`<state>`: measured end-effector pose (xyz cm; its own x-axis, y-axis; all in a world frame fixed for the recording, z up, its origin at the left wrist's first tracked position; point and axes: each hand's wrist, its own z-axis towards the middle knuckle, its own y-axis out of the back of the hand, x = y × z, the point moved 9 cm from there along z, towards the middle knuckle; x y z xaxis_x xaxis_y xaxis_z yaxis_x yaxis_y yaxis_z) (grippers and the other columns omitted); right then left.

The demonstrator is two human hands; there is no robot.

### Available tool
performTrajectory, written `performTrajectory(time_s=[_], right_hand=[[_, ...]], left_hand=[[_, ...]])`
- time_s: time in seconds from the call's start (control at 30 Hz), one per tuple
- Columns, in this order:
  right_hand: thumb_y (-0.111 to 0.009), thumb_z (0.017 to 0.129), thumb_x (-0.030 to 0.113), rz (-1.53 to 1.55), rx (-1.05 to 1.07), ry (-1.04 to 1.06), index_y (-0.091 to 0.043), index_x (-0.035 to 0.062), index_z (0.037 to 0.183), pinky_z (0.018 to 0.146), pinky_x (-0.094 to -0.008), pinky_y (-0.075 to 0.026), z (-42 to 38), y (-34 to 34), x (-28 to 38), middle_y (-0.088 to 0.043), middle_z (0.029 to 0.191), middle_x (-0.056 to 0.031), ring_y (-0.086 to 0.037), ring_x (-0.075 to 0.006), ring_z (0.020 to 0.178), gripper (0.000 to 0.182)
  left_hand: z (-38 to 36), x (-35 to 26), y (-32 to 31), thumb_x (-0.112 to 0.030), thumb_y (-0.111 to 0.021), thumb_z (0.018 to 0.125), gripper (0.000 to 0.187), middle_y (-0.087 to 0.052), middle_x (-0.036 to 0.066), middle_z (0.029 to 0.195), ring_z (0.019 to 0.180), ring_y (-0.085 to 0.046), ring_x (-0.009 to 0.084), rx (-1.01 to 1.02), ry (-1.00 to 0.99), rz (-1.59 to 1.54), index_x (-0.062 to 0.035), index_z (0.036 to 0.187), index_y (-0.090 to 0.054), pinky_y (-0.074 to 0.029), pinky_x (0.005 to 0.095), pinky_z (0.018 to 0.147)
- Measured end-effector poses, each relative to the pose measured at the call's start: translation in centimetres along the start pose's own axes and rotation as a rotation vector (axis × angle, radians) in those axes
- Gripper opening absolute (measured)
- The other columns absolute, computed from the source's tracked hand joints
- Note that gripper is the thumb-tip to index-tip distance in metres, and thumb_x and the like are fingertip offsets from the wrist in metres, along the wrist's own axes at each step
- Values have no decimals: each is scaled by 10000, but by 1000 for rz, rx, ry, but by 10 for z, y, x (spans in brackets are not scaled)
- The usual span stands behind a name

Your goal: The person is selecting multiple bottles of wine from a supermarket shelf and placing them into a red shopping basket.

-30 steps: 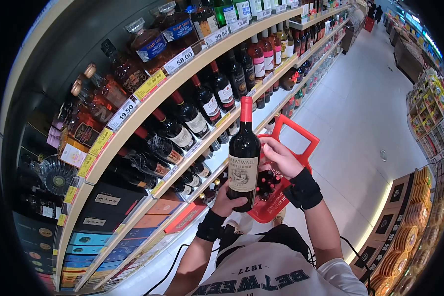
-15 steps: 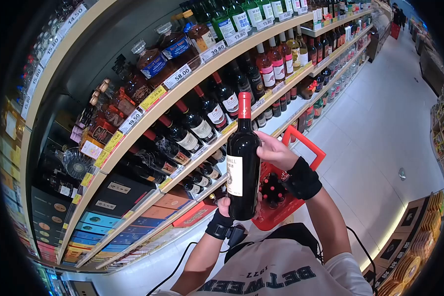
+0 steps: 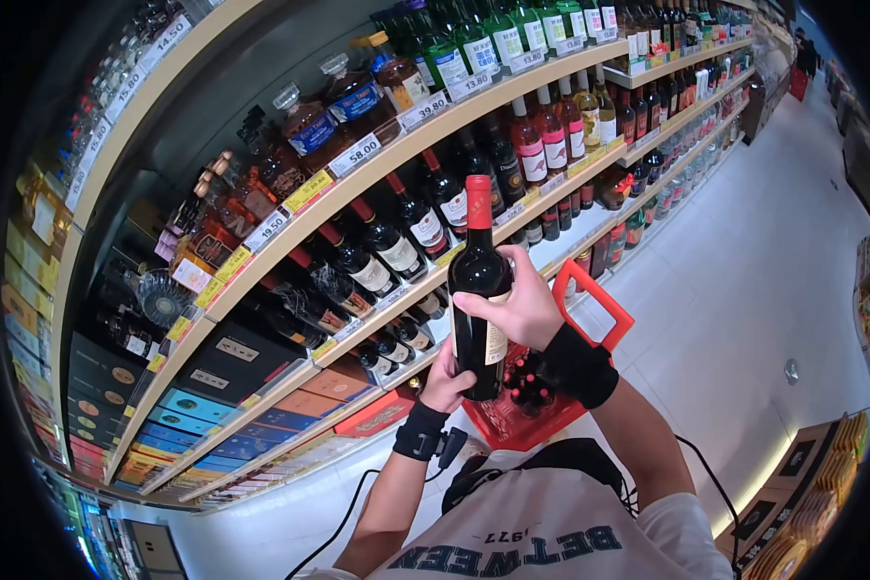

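A dark wine bottle [image 3: 476,266] with a red-capped neck stands nearly upright in front of me, held in both hands. My right hand [image 3: 522,304] wraps round its upper body, the thumb across the front. Low on the bottle, my left hand [image 3: 447,383] grips near the base, its thumb on the glass. Part of a pale label shows at the bottle's lower right side. Behind and below it is a red shopping basket [image 3: 599,302] with its handle raised. Several small dark bottles with red caps [image 3: 530,382] lie inside the basket.
Curved shelves of wine bottles [image 3: 396,246], liquor bottles [image 3: 309,126] and green bottles [image 3: 478,43] with price tags rise ahead and left. Boxes [image 3: 232,372] fill the lower shelves. A tiled aisle [image 3: 715,251] runs right, past a stand of packaged goods [image 3: 812,503].
The bottle has been turned, so its front label no longer faces me. My right hand has shifted from its side to wrap across the front. The view has moved slightly.
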<state>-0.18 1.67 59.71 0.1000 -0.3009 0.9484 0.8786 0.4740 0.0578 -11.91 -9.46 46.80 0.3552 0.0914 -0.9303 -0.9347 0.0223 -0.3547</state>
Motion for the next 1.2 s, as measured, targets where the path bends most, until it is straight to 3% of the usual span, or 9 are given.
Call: performTrajectory(time_s=[0.1, 0.13, 0.23, 0.3, 0.4, 0.53, 0.63, 0.83, 1.2], right_hand=[[-838, 783, 475, 0, 65, -68, -452, -71, 1252, 958, -376, -509, -2, 4, -5, -672, 1111, -194, -685, -280, 1025, 816], [-739, 891, 452, -9, 101, -31, -464, -29, 1253, 837, -356, -551, 1, 8, -5, -665, 1080, -167, -688, -234, 924, 662], [-537, 1038, 371, 281, 199, -321, -493, 62, 1266, 608, -253, -519, -7, 13, -16, -639, 1021, -109, -641, -109, 808, 387], [-551, 1029, 380, 263, 182, -275, -489, 49, 1268, 610, -259, -531, -8, 17, -5, -642, 1018, -114, -647, -120, 793, 413], [-568, 1019, 387, 224, 168, -275, -475, 30, 1279, 611, -269, -549, -8, 19, -5, -644, 1010, -122, -656, -133, 772, 452], [-595, 1003, 394, 213, 129, -288, -453, 6, 1292, 613, -290, -570, -6, 20, -11, -649, 1009, -141, -672, -155, 763, 504], [-567, 1037, 325, 245, 121, -319, -463, 47, 1302, 627, -260, -568, -7, 19, -13, -661, 947, -78, -649, -89, 746, 398], [-629, 990, 365, 234, 182, -259, -444, 8, 1401, 733, -289, -559, 2, 20, -23, -651, 1123, -133, -659, -158, 962, 575], [-707, 944, 381, 165, 243, -336, -407, -9, 1426, 728, -289, -574, 2, 23, -13, -607, 1159, -144, -669, -172, 918, 688]], left_hand=[[-2, -1, -14, -353, -860, 781, 978, -570, 127, 1357, 1200, -620, 250, -2, 73, -227, -42, 1518, -298, -540, 402, 993], [-4, 0, -19, -368, -845, 790, 968, -573, 146, 1341, 1190, -623, 278, 51, 99, -299, -39, 1517, -299, -553, 427, 974], [-11, 19, -25, -558, -761, 801, 1016, -553, 248, 1306, 1092, -627, 373, 320, 228, -546, -50, 1540, -283, -581, 511, 812], [-13, 20, -31, -631, -696, 824, 1008, -541, 257, 1301, 1038, -623, 372, 392, 243, -627, -75, 1552, -276, -556, 487, 733], [-9, 17, -39, -572, -692, 834, 953, -528, 283, 1311, 1053, -618, 403, 445, 218, -768, 7, 1506, -343, -597, 513, 750], [-11, 18, -35, -619, -677, 847, 986, -525, 267, 1312, 1049, -619, 385, 463, 231, -726, -59, 1548, -269, -547, 498, 717], [-12, 21, -34, -607, -677, 850, 970, -525, 266, 1324, 1055, -616, 385, 446, 231, -724, -48, 1540, -287, -551, 499, 722], [-16, 22, -24, -572, -703, 843, 954, -533, 258, 1330, 1060, -615, 388, 384, 239, -653, -39, 1530, -311, -563, 522, 760], [-25, 22, -26, -563, -722, 831, 972, -533, 266, 1318, 1084, -616, 404, 394, 260, -604, -22, 1529, -318, -575, 518, 779]])
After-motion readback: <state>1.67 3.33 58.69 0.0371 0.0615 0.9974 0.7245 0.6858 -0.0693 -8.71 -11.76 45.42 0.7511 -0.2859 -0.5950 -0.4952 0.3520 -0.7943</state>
